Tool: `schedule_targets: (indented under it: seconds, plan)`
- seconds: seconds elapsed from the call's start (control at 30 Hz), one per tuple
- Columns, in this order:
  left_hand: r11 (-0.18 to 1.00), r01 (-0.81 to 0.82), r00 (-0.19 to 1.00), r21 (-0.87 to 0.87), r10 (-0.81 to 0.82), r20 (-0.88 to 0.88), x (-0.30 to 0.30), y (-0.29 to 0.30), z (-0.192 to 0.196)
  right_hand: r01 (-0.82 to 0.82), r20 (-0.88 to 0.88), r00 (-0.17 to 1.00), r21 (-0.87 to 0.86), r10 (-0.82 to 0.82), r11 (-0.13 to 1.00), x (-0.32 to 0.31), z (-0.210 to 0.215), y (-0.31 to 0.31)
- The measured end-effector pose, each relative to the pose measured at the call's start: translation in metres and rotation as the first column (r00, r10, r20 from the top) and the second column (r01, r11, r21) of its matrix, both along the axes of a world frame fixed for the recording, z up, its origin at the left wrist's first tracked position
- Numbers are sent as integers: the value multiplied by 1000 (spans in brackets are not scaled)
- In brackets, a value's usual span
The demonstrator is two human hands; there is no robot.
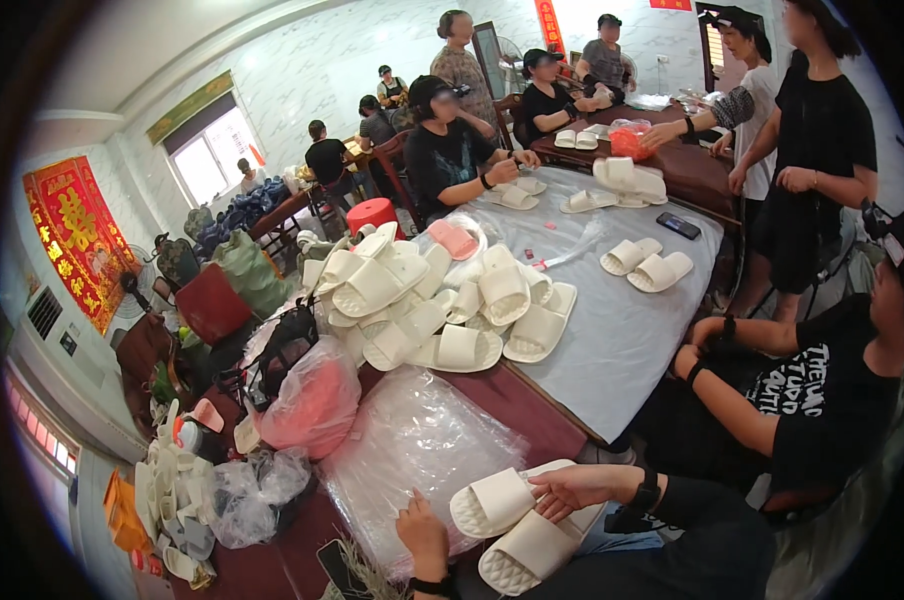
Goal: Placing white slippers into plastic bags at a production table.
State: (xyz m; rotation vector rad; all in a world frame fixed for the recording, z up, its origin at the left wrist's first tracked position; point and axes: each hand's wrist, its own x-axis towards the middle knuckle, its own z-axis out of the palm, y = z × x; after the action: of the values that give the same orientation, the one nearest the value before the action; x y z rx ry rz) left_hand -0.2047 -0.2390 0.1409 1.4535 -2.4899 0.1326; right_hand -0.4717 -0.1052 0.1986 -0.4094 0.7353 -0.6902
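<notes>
Head view | cream slippers (534,548) showing quilted footbeds | right hand (577,488) half-open, touching them, cannot tell if gripping | left hand (424,535) loosely open, overlapping clear bags (412,425) ahead

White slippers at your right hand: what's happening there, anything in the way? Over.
Right hand against the slipper pair, grip unclear. Left hand at the clear plastic bags. Slipper heap beyond the bags, out of the way.

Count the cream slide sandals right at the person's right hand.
2. One cream slide sandal lies just left of the right hand, whose fingers partly overlap it. The second cream slide sandal lies below, nearer the lower edge. Others could be hidden beneath.
</notes>
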Motion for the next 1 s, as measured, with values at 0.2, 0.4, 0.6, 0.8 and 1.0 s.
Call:
schedule_targets:
  seconds: [0.2, 0.4, 0.6, 0.8, 1.0]
  plan:
    - [999, -43, 999, -27, 43, 8, -16, 11, 11, 48, -39, 998, 49, -46, 998, 5, -21, -5]
    - [993, 115, 989, -18, -116, -96, -10, -5, 4, 43, 44, 998, 55, -45, 998, 10, -29, -11]
    - [925, 297, 891, 236, -180, -416, -4, -13, -5, 84, -16, 996, 81, -83, 993, 11, -30, -11]
    - [877, 375, 843, 300, -188, -504, -14, -2, -3, 161, -43, 986, 63, -158, 985, 7, -26, -11]
    - [946, 296, 909, 133, -236, -344, -21, 6, -13, 299, 137, 941, 92, -309, 950, 3, -33, -10]
